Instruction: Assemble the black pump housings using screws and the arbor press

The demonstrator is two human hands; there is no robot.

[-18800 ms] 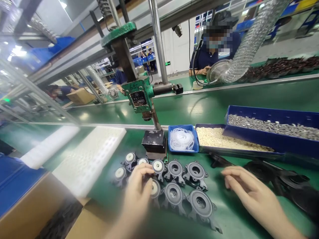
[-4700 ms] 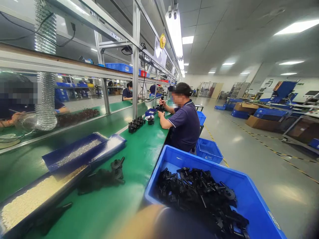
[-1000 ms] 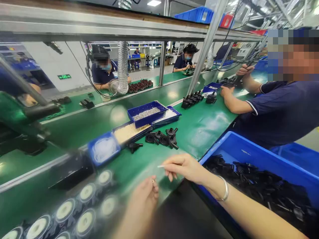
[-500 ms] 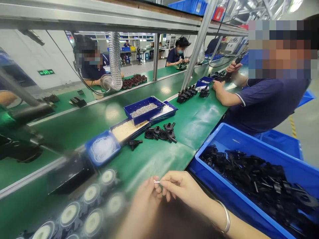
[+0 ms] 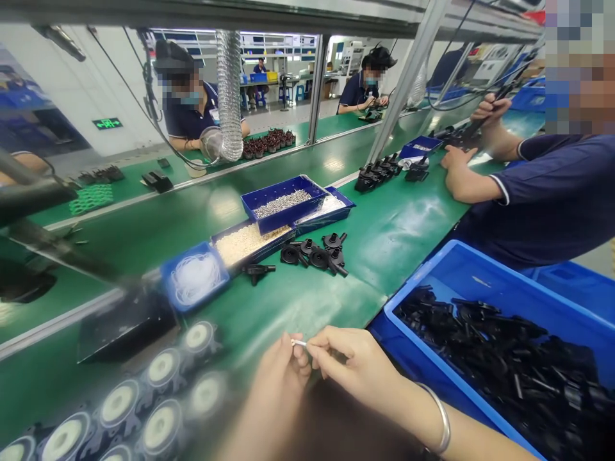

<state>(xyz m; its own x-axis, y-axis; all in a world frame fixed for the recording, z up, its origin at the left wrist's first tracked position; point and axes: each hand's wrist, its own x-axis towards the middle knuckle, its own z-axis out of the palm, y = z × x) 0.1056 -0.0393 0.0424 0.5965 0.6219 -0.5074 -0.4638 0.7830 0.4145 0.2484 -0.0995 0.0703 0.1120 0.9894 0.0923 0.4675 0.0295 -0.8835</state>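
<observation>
head: a pin [image 5: 300, 343] runs nearly level, left hand [image 5: 284, 368] to right hand [image 5: 358, 362].

Head cam only: looks forward and down along green bench [image 5: 384, 224], hands [image 5: 312, 358] close, coworkers farther.

1. Pin [image 5: 300, 343] between left fingers [image 5: 300, 360] and right fingers [image 5: 330, 333]: smooth, pale, slight shine; metal or plastic unclear.
2. Desk [image 5: 398, 224] beyond fingers: green, smooth, glossy.
3. Black parts [image 5: 319, 257] beyond fingers: molded plastic look, satin.
4. Crate [image 5: 451, 269] right of fingers: smooth blue plastic, soft sheen.
5. Screws [image 5: 283, 203] beyond fingers: bright metal. Tray [image 5: 288, 221] under them: glossy blue plastic.
6. Tubing [image 5: 196, 275] left of fingers: smooth, white, plastic look.
7. Discs [image 5: 161, 367] left of fingers: matt cream, plastic look.
8. Bangle [image 5: 444, 424] behind right fingers: polished silvery metal.
</observation>
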